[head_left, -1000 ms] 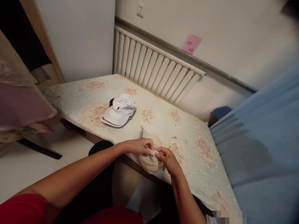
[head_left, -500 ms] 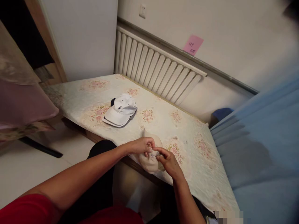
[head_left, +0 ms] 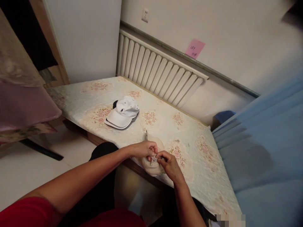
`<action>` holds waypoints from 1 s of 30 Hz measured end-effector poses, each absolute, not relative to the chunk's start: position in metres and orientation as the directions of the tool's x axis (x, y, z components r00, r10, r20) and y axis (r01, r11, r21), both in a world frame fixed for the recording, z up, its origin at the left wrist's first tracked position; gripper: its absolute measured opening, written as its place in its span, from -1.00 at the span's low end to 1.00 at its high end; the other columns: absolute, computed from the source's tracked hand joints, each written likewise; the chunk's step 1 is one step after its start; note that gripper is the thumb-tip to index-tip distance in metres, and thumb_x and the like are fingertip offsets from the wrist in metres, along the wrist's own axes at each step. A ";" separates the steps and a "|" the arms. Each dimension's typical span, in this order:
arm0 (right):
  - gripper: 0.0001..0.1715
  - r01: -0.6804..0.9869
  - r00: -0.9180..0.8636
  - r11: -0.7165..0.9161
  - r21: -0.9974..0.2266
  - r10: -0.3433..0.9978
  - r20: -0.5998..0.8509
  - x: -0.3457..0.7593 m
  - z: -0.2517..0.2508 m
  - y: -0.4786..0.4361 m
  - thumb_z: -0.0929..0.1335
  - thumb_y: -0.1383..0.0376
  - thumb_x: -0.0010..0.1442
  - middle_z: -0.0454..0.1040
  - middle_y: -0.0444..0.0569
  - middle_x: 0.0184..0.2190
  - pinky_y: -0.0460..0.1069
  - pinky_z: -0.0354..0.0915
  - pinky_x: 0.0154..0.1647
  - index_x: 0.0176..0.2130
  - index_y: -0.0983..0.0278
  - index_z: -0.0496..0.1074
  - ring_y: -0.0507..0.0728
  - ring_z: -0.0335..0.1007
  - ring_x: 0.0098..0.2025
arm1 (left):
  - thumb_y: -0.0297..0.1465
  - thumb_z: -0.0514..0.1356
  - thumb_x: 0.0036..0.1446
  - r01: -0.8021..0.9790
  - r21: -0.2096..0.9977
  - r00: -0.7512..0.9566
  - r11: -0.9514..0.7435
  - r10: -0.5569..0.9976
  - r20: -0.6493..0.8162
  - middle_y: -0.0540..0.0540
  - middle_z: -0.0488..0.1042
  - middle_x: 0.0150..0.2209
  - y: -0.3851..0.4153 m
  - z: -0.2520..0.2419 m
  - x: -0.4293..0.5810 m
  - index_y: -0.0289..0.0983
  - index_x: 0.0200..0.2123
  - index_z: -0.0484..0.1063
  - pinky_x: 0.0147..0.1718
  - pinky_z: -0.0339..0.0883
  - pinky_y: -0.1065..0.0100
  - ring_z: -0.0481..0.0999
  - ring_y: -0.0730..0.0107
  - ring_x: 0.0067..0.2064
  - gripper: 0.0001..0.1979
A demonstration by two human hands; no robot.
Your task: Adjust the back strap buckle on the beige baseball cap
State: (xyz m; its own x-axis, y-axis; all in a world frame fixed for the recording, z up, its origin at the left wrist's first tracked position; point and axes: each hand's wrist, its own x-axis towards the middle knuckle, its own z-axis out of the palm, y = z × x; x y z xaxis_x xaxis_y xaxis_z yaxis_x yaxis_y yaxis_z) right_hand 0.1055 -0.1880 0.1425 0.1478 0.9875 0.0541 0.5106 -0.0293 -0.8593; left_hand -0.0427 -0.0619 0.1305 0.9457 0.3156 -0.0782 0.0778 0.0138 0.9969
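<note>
A beige cap (head_left: 151,169) lies at the near edge of the floral-covered bed, under both of my hands. My left hand (head_left: 146,149) is closed in a pinch at the upper part of the cap. Coming in from the right, my right hand (head_left: 168,163) also pinches the cap, its fingertips almost meeting those of the left. A small pale bit, perhaps the strap, shows between the fingers; its details are too small to make out. Farther back, a white cap (head_left: 125,108) with a small dark emblem rests on top of other caps.
The floral bed cover (head_left: 163,124) stretches out to a white radiator (head_left: 151,66) along the wall. A blue curtain (head_left: 265,151) hangs at the right. Pinkish cloth (head_left: 28,102) hangs at the left, above a dark bar (head_left: 44,149).
My fingers have shifted slightly on the beige cap, the right fingertips bending closer to the left ones. The stacked caps stay in place; the view has tilted a little.
</note>
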 end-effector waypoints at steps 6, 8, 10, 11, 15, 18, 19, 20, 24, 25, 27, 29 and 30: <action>-0.88 0.508 0.101 0.009 -0.862 0.992 0.069 0.105 0.143 -0.192 0.29 0.40 -0.03 0.43 -0.14 -0.44 -0.04 0.18 -0.20 -0.49 0.21 0.41 0.09 0.32 -0.31 | -0.52 0.09 -0.05 0.147 0.977 0.953 -0.155 0.286 -0.098 0.10 0.33 -0.54 -0.062 0.137 -0.044 -0.31 -0.26 0.31 -0.47 0.17 0.48 0.36 0.50 -0.49 -0.79; -0.88 0.493 0.094 0.018 -0.870 0.993 0.074 0.105 0.143 -0.193 0.29 0.40 -0.03 0.44 -0.13 -0.42 -0.04 0.18 -0.19 -0.48 0.22 0.41 0.10 0.34 -0.29 | -0.56 0.11 -0.12 0.176 0.923 0.955 -0.341 0.286 -0.076 0.10 0.30 -0.53 -0.061 0.138 -0.043 -0.30 -0.31 0.35 -0.45 0.12 0.48 0.32 0.49 -0.46 -0.78; -0.89 0.486 0.102 0.017 -0.874 0.992 0.076 0.105 0.143 -0.194 0.30 0.40 -0.03 0.43 -0.13 -0.41 -0.04 0.17 -0.20 -0.47 0.22 0.41 0.10 0.33 -0.28 | -0.57 0.14 -0.12 0.162 0.824 0.956 -0.543 0.293 0.004 0.07 0.30 -0.51 -0.062 0.139 -0.043 -0.30 -0.41 0.36 -0.39 0.11 0.46 0.28 0.46 -0.41 -0.87; -0.91 0.488 0.111 0.010 -0.873 0.991 0.073 0.105 0.143 -0.194 0.31 0.39 -0.03 0.42 -0.14 -0.42 -0.05 0.17 -0.22 -0.47 0.22 0.41 0.09 0.32 -0.30 | -0.55 0.16 -0.10 0.147 0.764 0.953 -0.628 0.298 0.062 0.04 0.31 -0.50 -0.062 0.140 -0.043 -0.30 -0.45 0.35 -0.34 0.11 0.44 0.27 0.43 -0.37 -0.92; -0.97 0.495 0.152 -0.037 -0.868 0.987 0.045 0.108 0.140 -0.195 0.37 0.35 -0.02 0.36 -0.19 -0.48 -0.07 0.13 -0.36 -0.46 0.22 0.40 0.05 0.23 -0.41 | -0.53 0.17 -0.04 0.070 0.551 0.921 -0.832 0.266 0.285 -0.06 0.39 -0.39 -0.067 0.142 -0.048 -0.27 -0.46 0.32 -0.07 0.06 0.31 0.25 0.25 -0.13 -0.94; -0.97 0.495 0.156 -0.032 -0.868 0.986 0.053 0.110 0.139 -0.196 0.37 0.31 0.00 0.36 -0.18 -0.48 -0.07 0.13 -0.34 -0.44 0.22 0.40 0.06 0.24 -0.39 | -0.54 0.12 -0.01 0.021 0.531 0.945 -0.847 0.190 0.265 -0.04 0.36 -0.44 -0.070 0.143 -0.048 -0.27 -0.48 0.29 -0.16 0.10 0.35 0.29 0.32 -0.25 -0.92; -0.97 0.496 0.153 -0.024 -0.868 0.986 0.060 0.110 0.138 -0.196 0.37 0.31 0.01 0.37 -0.18 -0.47 -0.07 0.13 -0.32 -0.44 0.22 0.40 0.06 0.25 -0.37 | -0.52 0.12 -0.01 0.038 0.550 0.955 -0.834 0.191 0.225 -0.01 0.32 -0.49 -0.070 0.143 -0.047 -0.26 -0.49 0.28 -0.25 0.12 0.38 0.27 0.37 -0.34 -0.93; -0.97 0.496 0.150 -0.015 -0.868 0.986 0.068 0.111 0.138 -0.196 0.37 0.31 0.01 0.38 -0.17 -0.46 -0.07 0.14 -0.30 -0.44 0.22 0.40 0.07 0.26 -0.35 | -0.48 0.13 0.00 0.067 0.572 0.962 -0.817 0.206 0.181 0.01 0.28 -0.52 -0.069 0.143 -0.045 -0.26 -0.49 0.27 -0.34 0.10 0.40 0.23 0.40 -0.41 -0.93; -0.99 0.488 0.136 0.031 -0.872 0.985 0.111 0.111 0.138 -0.196 0.36 0.33 0.02 0.41 -0.14 -0.39 -0.06 0.15 -0.23 -0.43 0.22 0.40 0.10 0.29 -0.28 | -0.44 0.13 -0.04 0.157 0.665 0.968 -0.730 0.246 0.042 0.06 0.21 -0.54 -0.061 0.143 -0.035 -0.25 -0.50 0.18 -0.49 -0.03 0.44 0.16 0.46 -0.47 -0.88; -1.00 0.486 0.132 0.040 -0.873 0.984 0.118 0.111 0.138 -0.195 0.35 0.33 0.02 0.41 -0.13 -0.37 -0.06 0.15 -0.21 -0.43 0.22 0.40 0.10 0.30 -0.26 | -0.45 0.13 -0.05 0.170 0.692 0.970 -0.701 0.244 0.010 0.07 0.20 -0.54 -0.058 0.143 -0.033 -0.25 -0.50 0.16 -0.50 -0.04 0.44 0.15 0.47 -0.47 -0.88; -0.99 0.484 0.125 0.050 -0.874 0.984 0.126 0.111 0.136 -0.195 0.34 0.33 0.03 0.42 -0.11 -0.35 -0.05 0.16 -0.20 -0.43 0.22 0.40 0.11 0.30 -0.25 | -0.46 0.12 -0.07 0.203 0.737 0.968 -0.644 0.246 -0.051 0.09 0.19 -0.53 -0.053 0.143 -0.031 -0.25 -0.49 0.15 -0.51 -0.06 0.45 0.13 0.49 -0.47 -0.87; -0.98 0.482 0.124 0.051 -0.875 0.984 0.126 0.111 0.134 -0.195 0.34 0.32 0.04 0.43 -0.11 -0.35 -0.05 0.16 -0.20 -0.42 0.22 0.39 0.11 0.31 -0.25 | -0.48 0.12 -0.10 0.231 0.772 0.963 -0.592 0.252 -0.095 0.10 0.18 -0.52 -0.051 0.142 -0.030 -0.25 -0.47 0.16 -0.51 -0.07 0.46 0.12 0.50 -0.46 -0.87; -0.98 0.483 0.128 0.047 -0.874 0.984 0.124 0.112 0.133 -0.194 0.33 0.32 0.04 0.43 -0.11 -0.36 -0.05 0.16 -0.21 -0.42 0.22 0.39 0.12 0.31 -0.26 | -0.49 0.12 -0.12 0.236 0.796 0.962 -0.557 0.251 -0.110 0.10 0.18 -0.52 -0.051 0.141 -0.030 -0.25 -0.46 0.17 -0.51 -0.07 0.46 0.11 0.50 -0.46 -0.87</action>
State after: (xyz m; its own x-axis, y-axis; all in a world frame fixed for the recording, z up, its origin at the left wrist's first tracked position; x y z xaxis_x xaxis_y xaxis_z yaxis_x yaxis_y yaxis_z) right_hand 0.1115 -0.1943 0.1328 0.1285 0.9839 0.1242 0.4831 0.0473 -0.8743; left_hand -0.0305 -0.0511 0.1407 0.9618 0.2506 -0.1100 0.2363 -0.5571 0.7961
